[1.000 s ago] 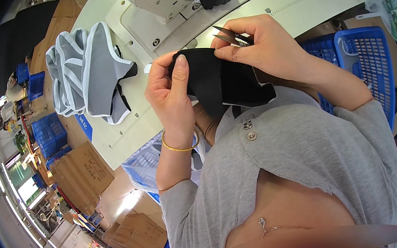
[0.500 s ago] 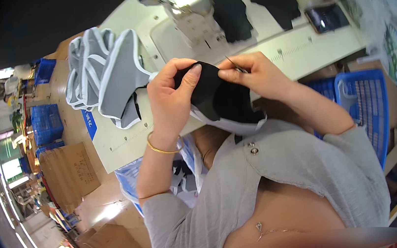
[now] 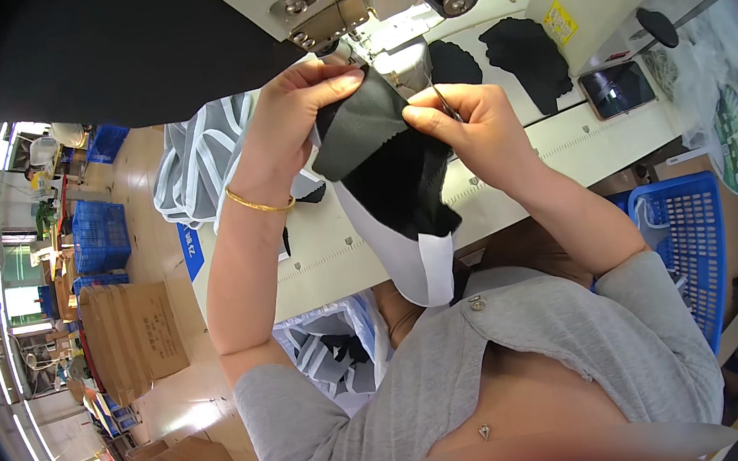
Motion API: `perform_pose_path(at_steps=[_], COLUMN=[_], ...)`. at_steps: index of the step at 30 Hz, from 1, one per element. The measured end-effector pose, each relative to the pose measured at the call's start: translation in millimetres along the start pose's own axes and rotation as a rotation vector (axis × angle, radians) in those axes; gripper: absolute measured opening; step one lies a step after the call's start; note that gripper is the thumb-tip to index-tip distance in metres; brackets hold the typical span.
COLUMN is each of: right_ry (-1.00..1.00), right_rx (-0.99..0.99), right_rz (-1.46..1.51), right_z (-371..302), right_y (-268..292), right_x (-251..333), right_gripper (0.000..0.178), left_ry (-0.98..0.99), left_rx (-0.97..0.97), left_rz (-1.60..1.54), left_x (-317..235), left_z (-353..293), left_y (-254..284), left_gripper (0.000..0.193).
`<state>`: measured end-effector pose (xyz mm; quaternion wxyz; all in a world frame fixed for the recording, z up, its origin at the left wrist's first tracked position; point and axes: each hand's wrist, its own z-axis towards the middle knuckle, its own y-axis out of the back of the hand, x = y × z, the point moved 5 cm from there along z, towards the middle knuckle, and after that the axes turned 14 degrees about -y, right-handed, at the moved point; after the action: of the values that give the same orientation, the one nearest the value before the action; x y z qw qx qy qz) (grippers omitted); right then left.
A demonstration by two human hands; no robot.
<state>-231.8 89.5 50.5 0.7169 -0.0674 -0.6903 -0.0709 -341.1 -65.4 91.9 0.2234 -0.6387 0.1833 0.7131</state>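
Black cloth [image 3: 395, 181]: hung bodyward from both hands, long axis likewise
Left hand [image 3: 286, 116]: clamped on top edge — nearer machine [image 3: 330, 21]
Right hand [image 3: 481, 129]: clamped on right edge — scissors [image 3: 444, 103] held

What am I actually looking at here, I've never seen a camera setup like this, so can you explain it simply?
There's no robot here, just a person's bare hands. The camera is worn on the person's head and looks down; its wide fisheye lens bends straight edges.

The left hand and right hand pinch a dark cloth piece between them. The right also holds what looks like small scissors.

Just beyond is a sewing machine. On its pale table lie grey pieces with white edging to the left, and black cloth pieces and a phone-like device to the right. Below the table's right side is a blue basket.
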Motion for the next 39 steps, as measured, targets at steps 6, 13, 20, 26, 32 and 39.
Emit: perform_pose_path(at_steps=[6,13,20,26,32,39], right_ry=[-0.026,-0.033,-0.019,0.025,0.119,0.086], right_rx=[0.019,0.023,0.031,-0.004,-0.076,-0.045], right_rz=[0.057,0.093,0.091,0.029,-0.09,-0.096], right_z=[16,16,15,13,12,13], right_y=[-1,-2,-3,-12,-15,-5], right_x=[-3,-7,-8,-6,-2,-2], right_gripper=[0.023,0.022,0.029,0.035,0.035,0.033], left_ry=[0.028,-0.002,0.024,-0.016,-0.191,-1.039], left_rx=[-0.128,-0.068,-0.089,-0.083,-0.025,-0.04], left_rz=[0.109,0.113,0.06,0.246,0.955,1.508], left_x=[-5,-13,-3,-4,-21,-51], left_z=[12,10,13,18,13,-58], left_y=[6,-4,1,9,5,-25], left_gripper=[0.013,0.026,0.028,0.029,0.033,0.04])
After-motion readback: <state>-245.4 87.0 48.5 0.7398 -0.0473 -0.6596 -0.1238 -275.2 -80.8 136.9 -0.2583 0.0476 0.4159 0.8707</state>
